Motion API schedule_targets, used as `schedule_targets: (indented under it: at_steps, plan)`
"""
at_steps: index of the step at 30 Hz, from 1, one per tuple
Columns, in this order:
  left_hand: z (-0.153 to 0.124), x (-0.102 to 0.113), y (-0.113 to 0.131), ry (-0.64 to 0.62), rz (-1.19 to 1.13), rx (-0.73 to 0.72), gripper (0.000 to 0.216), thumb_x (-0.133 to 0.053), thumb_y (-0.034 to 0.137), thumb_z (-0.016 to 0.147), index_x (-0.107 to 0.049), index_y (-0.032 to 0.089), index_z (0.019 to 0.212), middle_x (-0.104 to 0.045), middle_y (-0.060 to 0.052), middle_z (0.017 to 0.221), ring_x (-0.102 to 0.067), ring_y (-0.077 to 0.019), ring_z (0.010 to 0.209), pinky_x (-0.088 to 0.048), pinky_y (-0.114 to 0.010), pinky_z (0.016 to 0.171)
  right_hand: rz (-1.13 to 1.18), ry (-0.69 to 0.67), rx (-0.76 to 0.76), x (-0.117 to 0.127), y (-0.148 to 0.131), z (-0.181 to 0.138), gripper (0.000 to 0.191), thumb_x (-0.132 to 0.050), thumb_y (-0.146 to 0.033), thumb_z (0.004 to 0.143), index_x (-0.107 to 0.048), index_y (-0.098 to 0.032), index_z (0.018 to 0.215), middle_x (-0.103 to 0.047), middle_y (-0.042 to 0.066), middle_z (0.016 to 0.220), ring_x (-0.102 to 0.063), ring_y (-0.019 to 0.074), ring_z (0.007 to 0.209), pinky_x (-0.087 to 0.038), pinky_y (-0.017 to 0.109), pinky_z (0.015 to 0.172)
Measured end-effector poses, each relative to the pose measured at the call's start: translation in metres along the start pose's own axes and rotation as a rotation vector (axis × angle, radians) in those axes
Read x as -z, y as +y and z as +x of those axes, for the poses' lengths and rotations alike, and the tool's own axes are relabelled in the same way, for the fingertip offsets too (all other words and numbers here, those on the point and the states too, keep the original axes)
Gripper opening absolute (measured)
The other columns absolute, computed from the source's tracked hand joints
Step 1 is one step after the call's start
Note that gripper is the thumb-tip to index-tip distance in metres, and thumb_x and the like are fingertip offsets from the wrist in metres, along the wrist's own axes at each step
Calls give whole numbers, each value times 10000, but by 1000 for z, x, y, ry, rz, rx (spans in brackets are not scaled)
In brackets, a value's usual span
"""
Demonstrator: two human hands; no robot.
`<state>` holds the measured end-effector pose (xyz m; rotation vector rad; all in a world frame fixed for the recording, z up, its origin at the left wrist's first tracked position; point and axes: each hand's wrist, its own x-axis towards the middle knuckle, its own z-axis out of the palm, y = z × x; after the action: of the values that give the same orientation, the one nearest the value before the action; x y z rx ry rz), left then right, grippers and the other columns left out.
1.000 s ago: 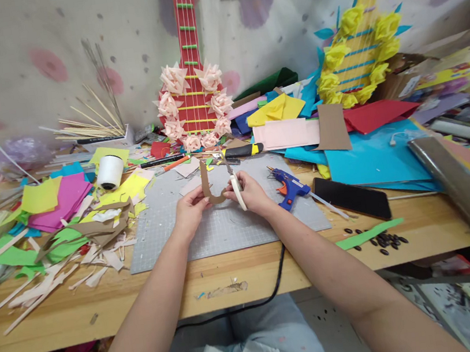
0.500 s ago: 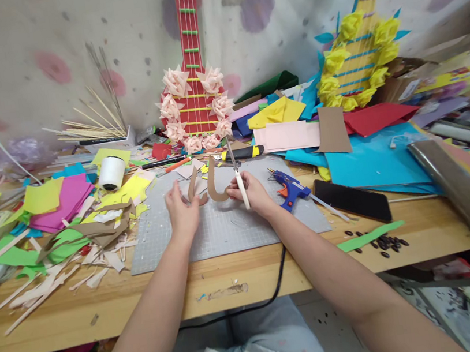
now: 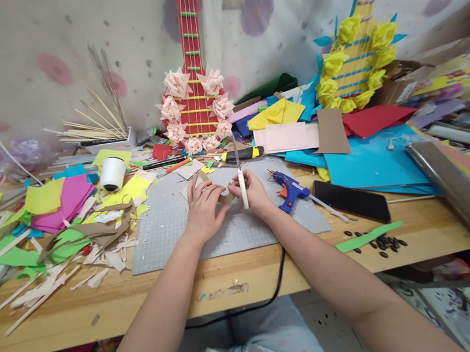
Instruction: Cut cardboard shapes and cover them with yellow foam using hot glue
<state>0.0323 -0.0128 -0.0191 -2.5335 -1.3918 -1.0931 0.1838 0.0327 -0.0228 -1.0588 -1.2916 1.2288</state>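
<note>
My right hand is closed around scissors with white handles, their metal blades pointing up and away from me. Its fingertips are at the right end of a curved brown paper strip. My left hand reaches over the strip from the left, fingers stretched and thumb apart. It covers much of the brown paper, and whether its fingertips touch the strip is unclear. Under both hands lies a grey cutting mat. A blue glue gun lies on the mat, right of my right hand.
Paper scraps crowd the left side. A red paper guitar with pink flowers stands behind, near a yellow one. A utility knife, a phone, blue sheets and dark beads also lie on the table.
My left hand has moved right, over the brown strip and close to my right hand. The strip's upright curved part is now mostly covered. My right hand still holds the scissors.
</note>
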Motion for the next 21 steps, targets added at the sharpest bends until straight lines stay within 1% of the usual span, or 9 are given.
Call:
schedule_targets:
  at_steps: [2, 4, 6, 7, 10, 12, 14, 18, 21]
  plan:
    - [-1, 1, 2, 58, -48, 47, 377, -625, 255, 723, -555, 220, 1091, -555, -89, 1180, -417, -269, 1192, -176, -538, 1074, 43, 28, -24, 0, -3, 0, 414, -682, -367, 533, -411, -203, 801, -506, -59, 672, -477, 85, 578, -398, 252, 582]
    - [-2, 0, 3, 204, -132, 178, 400, -613, 220, 714, -523, 208, 1103, -485, -120, 1241, -401, -270, 1206, -289, -512, 1023, 81, 51, -34, -1, -6, -1, 426, -692, -368, 527, -404, -203, 795, -505, -67, 654, -456, 71, 525, -387, 246, 539]
    - [-3, -4, 3, 334, -292, 353, 369, -580, 205, 728, -495, 195, 1087, -501, -127, 1171, -478, -240, 1113, -410, -446, 921, 122, 78, -25, -2, -7, -1, 437, -696, -371, 528, -389, -208, 792, -509, -76, 636, -457, 67, 494, -393, 247, 521]
    - [-4, -8, 2, 350, -407, 433, 336, -568, 216, 741, -487, 191, 1066, -537, -111, 1081, -532, -214, 1017, -453, -405, 857, 139, 84, -21, -3, -7, -1, 445, -697, -374, 527, -380, -210, 793, -511, -79, 627, -466, 70, 486, -402, 251, 519]
    - [-3, -19, -1, 226, -786, 599, 239, -571, 303, 757, -499, 188, 953, -580, -41, 828, -589, -151, 751, -499, -298, 660, 151, 63, -30, -8, -4, -1, 465, -701, -384, 524, -362, -216, 795, -514, -82, 623, -501, 82, 489, -428, 264, 527]
    - [0, -25, -2, 176, -947, 663, 218, -592, 344, 738, -509, 185, 862, -587, -27, 771, -597, -144, 702, -493, -259, 578, 128, 15, -48, -10, -2, -2, 463, -698, -388, 529, -361, -217, 797, -515, -75, 647, -519, 87, 506, -440, 270, 538]
    - [2, -26, -2, 206, -1024, 717, 216, -608, 357, 718, -510, 182, 797, -592, -21, 755, -605, -143, 691, -498, -250, 551, 89, -58, -48, -11, 1, -2, 447, -687, -398, 549, -366, -217, 801, -516, -65, 683, -532, 91, 538, -448, 276, 561]
    - [3, -18, -4, 304, -1100, 800, 255, -624, 371, 701, -490, 182, 809, -613, -17, 799, -626, -147, 712, -531, -276, 579, -129, -191, 7, 3, -3, -2, 417, -658, -457, 602, -379, -210, 790, -502, -49, 715, -515, 99, 591, -420, 275, 592]
    - [1, -9, -7, 340, -1098, 847, 293, -620, 386, 702, -484, 182, 862, -618, -21, 836, -637, -149, 694, -536, -281, 562, -523, -233, 75, 26, -17, -3, 372, -618, -494, 657, -399, -203, 735, -467, -44, 691, -454, 108, 629, -353, 255, 588]
